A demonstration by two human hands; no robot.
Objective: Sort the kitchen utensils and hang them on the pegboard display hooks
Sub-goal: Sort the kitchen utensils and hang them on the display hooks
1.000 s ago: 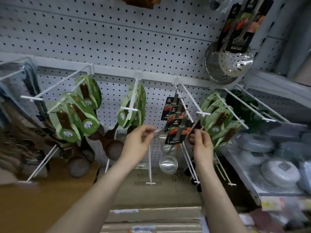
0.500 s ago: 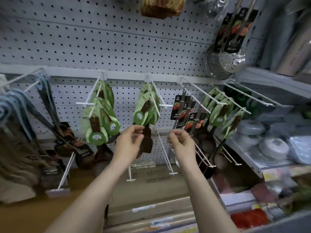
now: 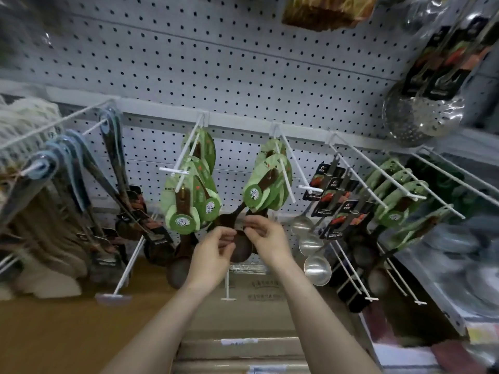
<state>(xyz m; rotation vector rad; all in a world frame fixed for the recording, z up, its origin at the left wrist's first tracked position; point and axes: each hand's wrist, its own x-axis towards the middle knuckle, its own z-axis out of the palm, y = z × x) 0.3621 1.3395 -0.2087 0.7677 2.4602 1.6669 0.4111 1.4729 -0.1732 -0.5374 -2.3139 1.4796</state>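
White pegboard (image 3: 243, 63) carries rows of white hooks. Two bunches of dark wooden spoons on green cards hang at the middle, one on the left hook (image 3: 189, 195) and one on the right hook (image 3: 270, 182). My left hand (image 3: 213, 255) and my right hand (image 3: 270, 238) meet just below the right bunch. Both hold the round bowl of a dark wooden spoon (image 3: 241, 251) that hangs there. Left fingers curl at its left edge, and right fingertips pinch its top. To the right hang steel ladles on black cards (image 3: 334, 195).
Blue-handled utensils (image 3: 75, 168) crowd the hooks on the left. More green-carded spoons (image 3: 397, 190) hang right of the ladles, with steel skimmers (image 3: 424, 114) above them. A bare hook (image 3: 228, 287) juts out under my hands. Cardboard boxes (image 3: 243, 346) lie below, and a shelf of dishes (image 3: 472, 252) is at right.
Both hands moved left from the steel ladles to the green-carded wooden spoons and came close together. They now hold a spoon bowl. The view swung left.
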